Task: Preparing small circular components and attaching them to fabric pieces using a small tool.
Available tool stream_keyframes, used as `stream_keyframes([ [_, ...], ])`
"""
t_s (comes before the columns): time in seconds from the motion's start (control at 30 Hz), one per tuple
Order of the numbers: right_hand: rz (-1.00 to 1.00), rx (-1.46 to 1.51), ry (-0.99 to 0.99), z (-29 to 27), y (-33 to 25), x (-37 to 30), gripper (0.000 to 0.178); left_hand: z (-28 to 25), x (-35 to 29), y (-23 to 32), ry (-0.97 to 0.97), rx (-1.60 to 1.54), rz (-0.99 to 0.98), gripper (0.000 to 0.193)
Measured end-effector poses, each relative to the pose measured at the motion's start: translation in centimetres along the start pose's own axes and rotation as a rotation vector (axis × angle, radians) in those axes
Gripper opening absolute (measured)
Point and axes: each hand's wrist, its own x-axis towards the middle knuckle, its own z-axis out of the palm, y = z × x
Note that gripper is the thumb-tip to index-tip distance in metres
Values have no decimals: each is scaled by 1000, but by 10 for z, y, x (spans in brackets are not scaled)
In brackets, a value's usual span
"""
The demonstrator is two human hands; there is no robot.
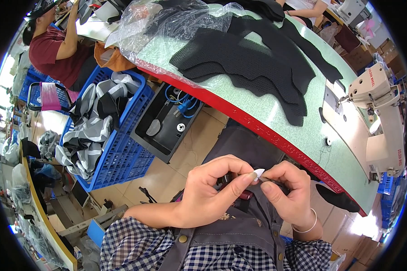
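Note:
My left hand (212, 189) is closed in a pinch, thumb against forefinger, on a small white pointed piece (258, 174). I cannot make out what kind of thing it is. Right beside its tip, my right hand (287, 189) has thumb and forefinger drawn together. Whatever those fingers hold is too small to name. Both hands are in front of my grey apron (203, 244), above my lap and short of the table's red edge. Across the pale green tabletop (239, 101) lie several black mesh fabric pieces (253, 61), overlapping in a stack.
At the right stands a white sewing machine (375, 113), with a small bobbin (328, 142) near it. Clear plastic film (167, 27) covers the table's far left. An open black drawer (167, 122) and a blue crate (122, 144) of grey-and-white fabric stand leftward. A person (54, 52) sits beyond.

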Motion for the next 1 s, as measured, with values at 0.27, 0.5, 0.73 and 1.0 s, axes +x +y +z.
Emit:
stream_keyframes([
  [0.27, -20, -4, 25, 2, 2, 0, 14, 1, 0, 2, 5, -7, -26, 11],
  [0.5, 32, -60, 45, -10, -8, -4, 15, -4, 2, 6, -6, -52, -68, 14],
  [0.73, 203, 59, -194, -25, -18, 7, 17, -14, 8, 22, -213, 89, -267, 11],
  [1.0, 243, 42, -253, -27, -23, 12, 17, -16, 12, 21, -267, 138, -252, 10],
])
